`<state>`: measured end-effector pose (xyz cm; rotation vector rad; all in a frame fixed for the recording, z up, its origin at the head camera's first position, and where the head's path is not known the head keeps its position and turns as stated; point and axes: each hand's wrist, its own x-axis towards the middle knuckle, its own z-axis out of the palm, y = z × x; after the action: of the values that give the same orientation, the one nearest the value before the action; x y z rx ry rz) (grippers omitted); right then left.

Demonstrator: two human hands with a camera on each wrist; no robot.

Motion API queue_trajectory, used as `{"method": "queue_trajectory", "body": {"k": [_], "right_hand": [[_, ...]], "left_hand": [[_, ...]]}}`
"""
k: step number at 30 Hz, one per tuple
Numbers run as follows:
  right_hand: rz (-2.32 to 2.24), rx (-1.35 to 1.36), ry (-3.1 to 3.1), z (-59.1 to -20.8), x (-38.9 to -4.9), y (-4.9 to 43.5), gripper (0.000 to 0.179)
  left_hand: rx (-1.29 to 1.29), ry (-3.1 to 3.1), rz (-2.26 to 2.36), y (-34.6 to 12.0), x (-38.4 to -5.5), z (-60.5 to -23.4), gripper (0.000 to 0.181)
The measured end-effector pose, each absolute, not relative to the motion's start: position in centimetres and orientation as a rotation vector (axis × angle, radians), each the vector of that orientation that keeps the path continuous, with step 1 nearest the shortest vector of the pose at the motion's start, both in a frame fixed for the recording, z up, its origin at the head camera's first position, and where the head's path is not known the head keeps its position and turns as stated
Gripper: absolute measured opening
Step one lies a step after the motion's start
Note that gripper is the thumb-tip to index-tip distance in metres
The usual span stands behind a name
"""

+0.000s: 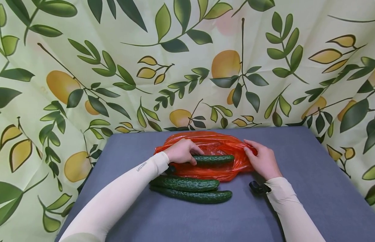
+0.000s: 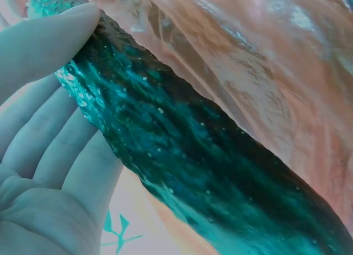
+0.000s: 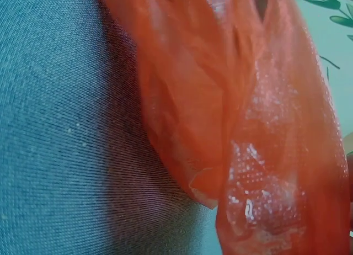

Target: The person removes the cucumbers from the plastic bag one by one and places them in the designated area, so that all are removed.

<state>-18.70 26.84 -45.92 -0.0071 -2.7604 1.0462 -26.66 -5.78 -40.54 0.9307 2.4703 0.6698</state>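
My left hand (image 1: 182, 152) grips a dark green, bumpy cucumber (image 1: 217, 159) near one end, with the thumb across it in the left wrist view. This cucumber (image 2: 182, 139) lies level at the mouth of a thin red plastic bag (image 1: 194, 137). On the right, my right hand (image 1: 264, 160) pinches the bag's edge between thumb and fingers. Red plastic (image 3: 182, 100) fills much of the right wrist view, where the hand is mostly out of sight. In front of the bag, two more cucumbers (image 1: 187, 184) lie side by side on the table.
A grey-blue cloth covers the table (image 1: 241, 218). Behind it and at both sides hangs a pale curtain (image 1: 193, 60) printed with leaves and orange fruit. A black strap piece (image 1: 259, 187) sits at the right wrist.
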Motion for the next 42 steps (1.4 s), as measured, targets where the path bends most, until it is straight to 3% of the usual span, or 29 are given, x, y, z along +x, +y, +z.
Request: {"method": "queue_trajectory", "body": {"k": [23, 42], "right_hand": [[1.062, -0.009, -2.782, -46.1, -18.9, 26.4, 0.046], [1.051, 0.024, -2.793, -46.1, -18.7, 26.8, 0.047]], "left_hand": [[1.015, 2.496, 0.785, -5.9, -25.8, -37.6, 0.049], [1.202, 2.511, 0.717, -6.1, -20.9, -34.2, 0.05]]}}
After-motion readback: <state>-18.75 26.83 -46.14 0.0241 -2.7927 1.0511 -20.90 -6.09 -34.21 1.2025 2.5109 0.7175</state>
